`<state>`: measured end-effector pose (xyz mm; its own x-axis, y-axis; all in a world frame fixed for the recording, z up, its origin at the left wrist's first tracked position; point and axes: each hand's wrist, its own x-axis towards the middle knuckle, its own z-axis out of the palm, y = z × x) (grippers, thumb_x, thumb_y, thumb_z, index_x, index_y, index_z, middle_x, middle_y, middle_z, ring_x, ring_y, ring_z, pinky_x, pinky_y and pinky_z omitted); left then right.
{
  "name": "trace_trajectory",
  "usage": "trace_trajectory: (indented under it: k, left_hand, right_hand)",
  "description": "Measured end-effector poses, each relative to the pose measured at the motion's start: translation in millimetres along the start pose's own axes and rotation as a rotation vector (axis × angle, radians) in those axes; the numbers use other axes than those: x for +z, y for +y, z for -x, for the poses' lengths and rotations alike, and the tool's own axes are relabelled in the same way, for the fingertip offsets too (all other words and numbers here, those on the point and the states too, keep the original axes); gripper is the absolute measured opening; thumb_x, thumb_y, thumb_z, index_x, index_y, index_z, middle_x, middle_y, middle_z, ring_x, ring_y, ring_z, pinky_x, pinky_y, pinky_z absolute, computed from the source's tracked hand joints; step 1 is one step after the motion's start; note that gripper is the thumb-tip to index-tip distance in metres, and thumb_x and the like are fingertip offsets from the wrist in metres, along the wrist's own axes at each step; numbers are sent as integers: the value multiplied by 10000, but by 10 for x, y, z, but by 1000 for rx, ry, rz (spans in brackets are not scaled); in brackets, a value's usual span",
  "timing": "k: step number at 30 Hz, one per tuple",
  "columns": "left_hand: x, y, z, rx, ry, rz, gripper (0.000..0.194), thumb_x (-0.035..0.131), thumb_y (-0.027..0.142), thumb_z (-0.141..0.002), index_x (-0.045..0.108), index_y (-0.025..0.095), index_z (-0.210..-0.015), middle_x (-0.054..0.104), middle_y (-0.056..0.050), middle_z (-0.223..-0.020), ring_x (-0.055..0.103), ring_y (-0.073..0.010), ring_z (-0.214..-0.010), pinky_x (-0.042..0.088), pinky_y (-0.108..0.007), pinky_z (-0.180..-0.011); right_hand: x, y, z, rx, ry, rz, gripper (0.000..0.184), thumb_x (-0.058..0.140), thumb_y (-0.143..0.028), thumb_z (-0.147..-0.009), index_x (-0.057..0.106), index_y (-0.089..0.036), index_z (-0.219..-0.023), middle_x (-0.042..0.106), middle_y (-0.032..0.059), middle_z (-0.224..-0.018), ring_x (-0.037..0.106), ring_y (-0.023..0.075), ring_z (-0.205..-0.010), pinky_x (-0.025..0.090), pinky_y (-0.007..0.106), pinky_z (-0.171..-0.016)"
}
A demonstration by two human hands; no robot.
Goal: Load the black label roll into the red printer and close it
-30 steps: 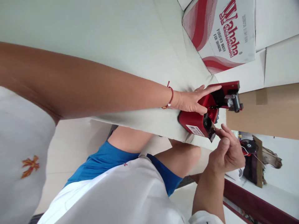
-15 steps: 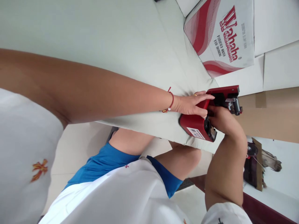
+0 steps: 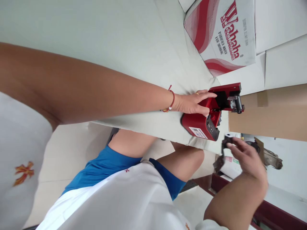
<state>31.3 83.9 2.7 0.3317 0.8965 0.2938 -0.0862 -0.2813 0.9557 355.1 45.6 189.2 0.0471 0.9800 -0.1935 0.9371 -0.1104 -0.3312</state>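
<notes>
A red label printer [image 3: 198, 123] stands on the pale cloth-covered surface, its lid [image 3: 225, 89] swung up with a metal roller near its end. The inner bay shows red and black. My left hand [image 3: 192, 103], with a red string bracelet at the wrist, rests on the printer by the bay, thumb and forefinger spread apart. To the printer's lower right, my right hand [image 3: 247, 156] pinches a small roll of dark label paper [image 3: 225, 140] with a white end. A dark strip dangles from the roll, apart from the printer.
A Wahaha water carton [image 3: 223, 35] leans among white boxes [image 3: 285, 67] at the upper right. Below them is a brown cardboard box [image 3: 266, 111]. The cloth-covered surface's edge [image 3: 144, 129] runs above my knees. Dark red furniture [image 3: 280, 212] is at the lower right.
My right hand reached into the printer's bay, then came out to the lower right with the roll. The dark strip has left the printer's edge. My left hand stays on the printer.
</notes>
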Motion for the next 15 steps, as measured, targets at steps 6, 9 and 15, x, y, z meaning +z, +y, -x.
trace_trajectory:
  k: [6,9,15]
  left_hand:
    - [-61,112,145,41,-18,-15,1032,674,525,-785,345,298,-1736,226,-62,-1884,156,-336,-1771,88,-486,-1460]
    - [-55,139,170,21,-14,-3,1051,682,516,-780,346,252,-1740,184,-91,-1890,96,-337,-1787,99,-454,-1459]
    - [-13,47,70,40,-5,6,1036,692,559,-756,379,302,-1709,187,-86,-1879,124,-324,-1781,140,-475,-1451]
  right_hand:
    - [731,126,-426,-122,-98,-45,714,845,-575,-688,791,-153,-1262,785,67,-899,599,176,-732,485,300,-640]
    - [796,174,-610,-141,10,-44,765,782,-634,-775,754,-164,-1377,784,65,-899,560,163,-677,462,296,-606]
    - [693,281,-1193,-163,252,135,512,715,-540,-1008,738,-125,-1307,779,121,-1128,688,193,-832,607,351,-757]
